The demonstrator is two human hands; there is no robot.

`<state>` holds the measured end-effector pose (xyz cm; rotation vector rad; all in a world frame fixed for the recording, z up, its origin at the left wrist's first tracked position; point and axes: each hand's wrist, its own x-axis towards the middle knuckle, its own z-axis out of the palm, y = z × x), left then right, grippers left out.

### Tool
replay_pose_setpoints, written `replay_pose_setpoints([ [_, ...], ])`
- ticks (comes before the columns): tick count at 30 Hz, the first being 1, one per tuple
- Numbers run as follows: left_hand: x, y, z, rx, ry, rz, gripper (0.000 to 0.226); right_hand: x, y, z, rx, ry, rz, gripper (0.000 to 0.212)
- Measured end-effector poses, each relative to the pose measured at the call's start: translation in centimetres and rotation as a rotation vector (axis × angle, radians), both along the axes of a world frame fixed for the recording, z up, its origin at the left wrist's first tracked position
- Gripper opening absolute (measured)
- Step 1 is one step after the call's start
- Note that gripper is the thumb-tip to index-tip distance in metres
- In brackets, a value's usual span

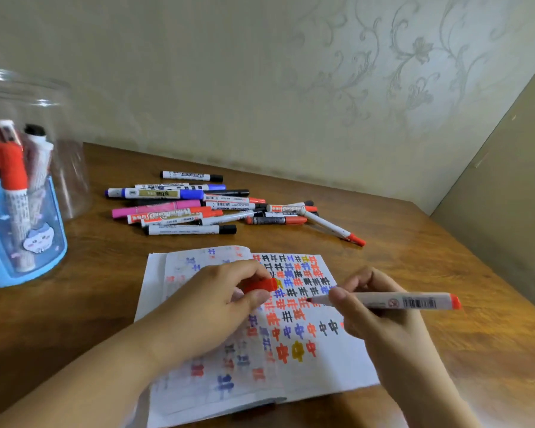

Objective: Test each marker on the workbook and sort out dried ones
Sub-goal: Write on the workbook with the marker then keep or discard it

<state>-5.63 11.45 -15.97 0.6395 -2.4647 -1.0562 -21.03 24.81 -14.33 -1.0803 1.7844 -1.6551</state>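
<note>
1. The right hand (377, 310) pinches a red marker (393, 301) near its bare tip, which points toward 9 o'clock and sits at or just above the page; contact cannot be told.
2. The left hand (226, 301) holds the red cap (260, 285) between thumb and fingers, just at 10 o'clock of the tip, its heel resting on the workbook (331, 362).
3. The workbook lies open on the table (105, 273), its right page crowded with red, blue, black and yellow test characters; a blank patch shows at 3 o'clock of the lowest rows.
4. To do this step well, the stroke likely belongs on bare paper, not over old ink, so a faint or dry line reads plainly. Firm, slow pressure should show ink flow; the left hand can pin the page flat.
5. The cap kept ready in hand probably lets the marker be closed at once after judging.
6. At 12 o'clock of the workbook lies a pile (204, 205) of capped markers, with one red-tipped marker straying at 1 o'clock.
7. At 9 o'clock stands a clear jar (22, 193) with a blue band, holding several markers upright; which group counts as dried cannot be told.
</note>
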Motion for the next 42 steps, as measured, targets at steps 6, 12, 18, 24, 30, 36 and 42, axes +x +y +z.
replay_pose_setpoints([
  [6,0.8,0.1,1.9,-0.026,0.064,0.007,0.01,1.4,-2.1,2.9,-0.11,-0.086,0.127,0.016],
  [12,2.7,0.5,2.4,-0.019,0.078,0.054,0.007,2.9,-3.1,2.4,-0.061,-0.062,0.153,0.028],
  [18,3.8,1.0,2.5,-0.049,0.117,0.085,0.008,5.2,-4.2,1.7,-0.059,-0.05,0.218,0.032],
  [24,5.2,1.1,2.4,-0.112,0.202,0.124,0.009,7.1,-6.3,0.8,-0.153,0.008,0.171,0.037],
  [30,6.0,0.8,2.0,-0.125,0.237,0.192,0.011,8.5,-7.5,0.2,-0.155,0.008,0.194,0.038],
  [36,7.1,0.4,2.3,-0.087,0.172,0.255,0.009,9.3,-7.8,0.9,-0.007,0.024,0.237,0.032],
  [42,10.5,-1.9,3.0,-0.138,0.137,0.46,0.013,9.9,-8.0,2.1,0.277,0.313,0.198,0.029],
])
